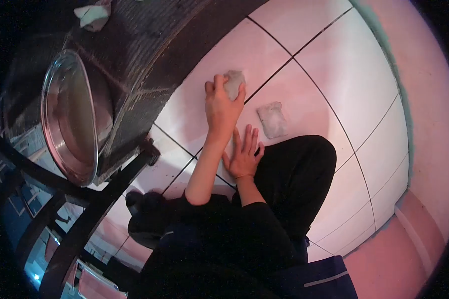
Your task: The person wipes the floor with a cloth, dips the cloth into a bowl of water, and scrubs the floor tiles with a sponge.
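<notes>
Far out over the tiled floor, my left hand (223, 107) has its fingers and thumb curled around a small grey rag (234, 84) pressed to the white tiles. Below it, my right hand (244, 155) lies flat on the floor with fingers spread, holding nothing. A second grey rag (273, 120), folded into a rough square, rests on the tiles just beyond my bent knee, to the right of both hands.
To the left, a metal basin (87, 164) of cloudy liquid stands by dark wooden furniture (149, 65). A pale crumpled cloth (94, 17) lies on that furniture. Dark wooden legs (80, 239) fill the lower left. A wall (429, 74) borders the right.
</notes>
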A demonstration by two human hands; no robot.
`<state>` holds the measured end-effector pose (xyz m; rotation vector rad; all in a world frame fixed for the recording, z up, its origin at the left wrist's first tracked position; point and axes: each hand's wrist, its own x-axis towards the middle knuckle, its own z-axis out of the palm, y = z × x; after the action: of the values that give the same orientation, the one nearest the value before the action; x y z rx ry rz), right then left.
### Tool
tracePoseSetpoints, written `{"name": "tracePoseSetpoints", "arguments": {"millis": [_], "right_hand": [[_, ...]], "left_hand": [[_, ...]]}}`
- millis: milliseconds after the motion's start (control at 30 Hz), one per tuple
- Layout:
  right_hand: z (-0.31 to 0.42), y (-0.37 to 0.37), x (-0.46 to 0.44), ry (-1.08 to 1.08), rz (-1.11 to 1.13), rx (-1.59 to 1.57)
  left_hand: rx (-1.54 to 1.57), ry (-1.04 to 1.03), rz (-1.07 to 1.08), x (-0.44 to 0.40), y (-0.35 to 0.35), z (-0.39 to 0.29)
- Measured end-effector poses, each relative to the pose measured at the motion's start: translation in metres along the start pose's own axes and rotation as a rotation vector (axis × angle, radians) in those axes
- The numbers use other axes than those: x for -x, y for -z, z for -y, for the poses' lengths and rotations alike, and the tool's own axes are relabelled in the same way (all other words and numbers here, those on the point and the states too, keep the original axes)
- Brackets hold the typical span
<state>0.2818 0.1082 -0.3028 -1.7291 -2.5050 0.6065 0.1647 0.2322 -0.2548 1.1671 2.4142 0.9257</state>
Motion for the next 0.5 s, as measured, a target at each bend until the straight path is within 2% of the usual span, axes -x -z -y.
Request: {"name": "tracePoseSetpoints", "arguments": {"millis": [200, 300, 400, 500], "right_hand": [[-0.001, 0.000, -0.003, -0.025, 0.016, 0.047], [-0.002, 0.000, -0.002, -0.012, -0.014, 0.037], [0.000, 0.002, -0.002, -0.018, 0.013, 0.039], [-0.002, -0.001, -0.003, -0.009, -0.010, 0.049]], "left_hand": [[0.016, -0.146, -0.107, -0.069, -0.028, -0.018], [0.010, -0.122, -0.035, -0.093, -0.035, -0.037], [0.000, -0.186, -0.096, -0.084, -0.034, -0.028], [-0.010, -0.160, -0.061, -0.034, -0.016, -0.003]]}}
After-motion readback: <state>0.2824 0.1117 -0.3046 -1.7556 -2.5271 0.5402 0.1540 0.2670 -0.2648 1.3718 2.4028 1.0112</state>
